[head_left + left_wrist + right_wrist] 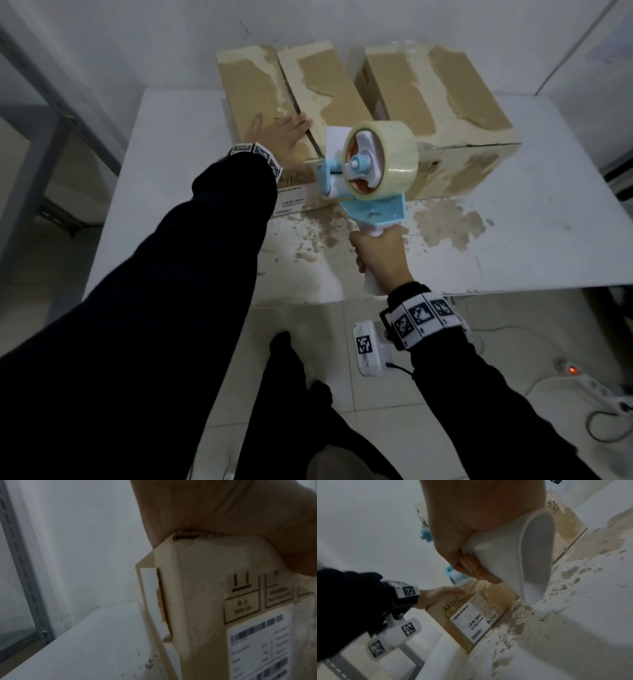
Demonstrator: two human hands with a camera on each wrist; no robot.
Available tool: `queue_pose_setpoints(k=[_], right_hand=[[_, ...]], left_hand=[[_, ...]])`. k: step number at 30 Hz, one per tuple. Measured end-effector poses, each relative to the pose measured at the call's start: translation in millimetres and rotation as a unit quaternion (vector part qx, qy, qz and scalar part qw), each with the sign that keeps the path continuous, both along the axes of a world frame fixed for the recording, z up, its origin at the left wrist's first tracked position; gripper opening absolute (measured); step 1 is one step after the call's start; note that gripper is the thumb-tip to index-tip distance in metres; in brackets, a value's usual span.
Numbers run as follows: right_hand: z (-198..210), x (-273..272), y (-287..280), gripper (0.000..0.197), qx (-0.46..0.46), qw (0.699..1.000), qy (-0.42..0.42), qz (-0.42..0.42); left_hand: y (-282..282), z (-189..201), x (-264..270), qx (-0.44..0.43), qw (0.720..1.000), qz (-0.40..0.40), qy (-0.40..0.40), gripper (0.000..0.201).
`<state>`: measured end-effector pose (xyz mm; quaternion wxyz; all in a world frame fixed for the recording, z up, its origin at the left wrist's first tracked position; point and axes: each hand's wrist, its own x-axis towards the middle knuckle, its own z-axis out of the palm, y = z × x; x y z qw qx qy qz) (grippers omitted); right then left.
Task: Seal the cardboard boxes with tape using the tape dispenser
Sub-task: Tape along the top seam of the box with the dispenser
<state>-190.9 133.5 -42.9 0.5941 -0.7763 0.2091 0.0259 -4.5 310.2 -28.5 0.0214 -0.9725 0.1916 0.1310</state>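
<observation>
Both hands busy: left hand (pixel 286 137) flat on box (pixel 260 92), right hand (pixel 378 257) gripping dispenser (pixel 370 168).

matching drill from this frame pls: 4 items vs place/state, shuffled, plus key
Items:
1. left hand
2. right hand
3. clear roll of packing tape
4. right-side brown cardboard box

States:
A. mounted on the blue and white tape dispenser
B. flat on the left-side brown cardboard box
C. untouched by either hand
D. grips the dispenser's white handle

Pairs: 1-B, 2-D, 3-A, 4-C
</observation>
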Motion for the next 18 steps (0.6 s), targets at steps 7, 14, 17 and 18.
queue_pose_setpoints(k=[7, 14, 17, 18], right_hand=[[-12.1, 19.5, 5.4, 0.013, -0.078, 0.997, 0.005, 0.015], [-14.2, 24.4, -0.9, 0.026, -0.106, 0.994, 0.021, 0.020], [-11.6, 24.6, -4.2, 0.023, -0.109, 0.994, 0.021, 0.017], [-13.9, 23.4, -8.2, 0.017, -0.134, 0.990, 0.029, 0.038]], left_hand=[[4.4, -1.9, 4.3, -0.034, 0.999, -0.019, -0.006, 0.099], [13.6, 6.7, 6.0, -0.091, 0.994, -0.039, 0.038, 0.112], [15.8, 3.6, 2.5, -0.086, 0.995, -0.049, 0.031, 0.117], [16.2, 4.2, -0.2, -0.084, 0.995, -0.049, 0.024, 0.118]])
